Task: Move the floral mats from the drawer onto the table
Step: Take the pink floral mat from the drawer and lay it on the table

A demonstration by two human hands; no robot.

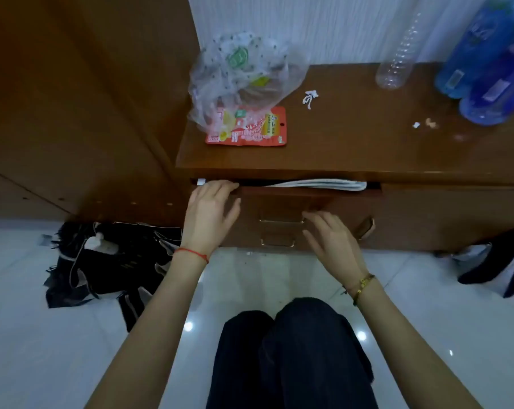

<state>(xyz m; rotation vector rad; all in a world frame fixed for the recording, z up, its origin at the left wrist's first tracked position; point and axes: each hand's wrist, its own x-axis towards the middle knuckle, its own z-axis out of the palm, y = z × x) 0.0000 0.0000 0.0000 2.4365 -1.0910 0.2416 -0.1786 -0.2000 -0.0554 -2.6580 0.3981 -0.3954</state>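
Observation:
The top drawer (308,199) of a low wooden table (353,143) stands slightly open. Through the gap shows a folded stack of pale mats (317,184); their pattern is hidden. My left hand (211,208) rests on the drawer's upper left edge, with its fingertips over the rim. My right hand (329,234) hovers in front of the drawer face beside a brass handle (280,221), fingers relaxed and holding nothing.
On the tabletop lie a clear plastic bag (244,75), a red snack packet (249,128), paper scraps (310,98), an empty clear bottle (397,63) and blue bottles (491,69). Dark clothing (102,261) lies on the white tiled floor at left. A wooden wardrobe (72,98) stands to the left.

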